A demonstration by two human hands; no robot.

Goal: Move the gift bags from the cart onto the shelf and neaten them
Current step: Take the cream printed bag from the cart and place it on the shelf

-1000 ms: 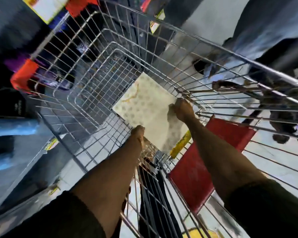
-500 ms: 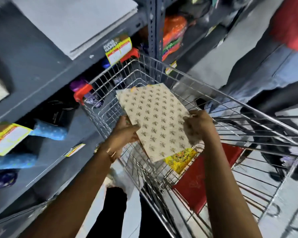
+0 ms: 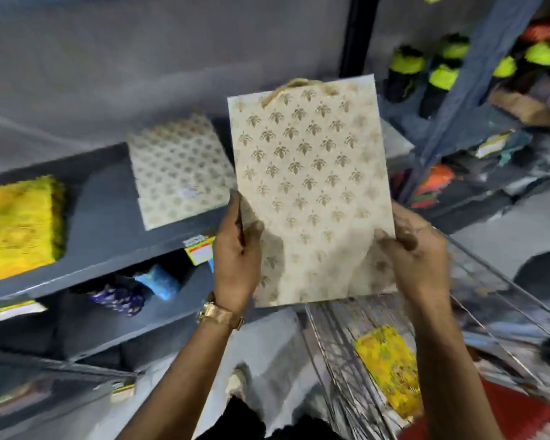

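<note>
A flat cream gift bag with a gold leaf pattern (image 3: 311,173) is held upright in front of me, rope handle at the top. My left hand (image 3: 235,255) grips its lower left edge and my right hand (image 3: 419,252) grips its lower right corner. Behind it, a stack of matching cream patterned bags (image 3: 178,173) lies flat on the grey shelf (image 3: 108,236). A yellow bag stack (image 3: 19,227) lies further left on the same shelf. The wire cart (image 3: 477,312) sits at the lower right, holding a yellow patterned bag (image 3: 391,369) and a red bag (image 3: 502,417).
A lower shelf holds blue and purple items (image 3: 134,290). To the right, a second shelving bay carries black and neon-yellow goods (image 3: 426,68). A yellow price tag (image 3: 199,249) sticks to the shelf's front edge. My foot (image 3: 235,382) shows on the floor below.
Both hands lifted the cream bag out of the cart and up in front of the shelf. My view swung from the cart's inside up to the shelving.
</note>
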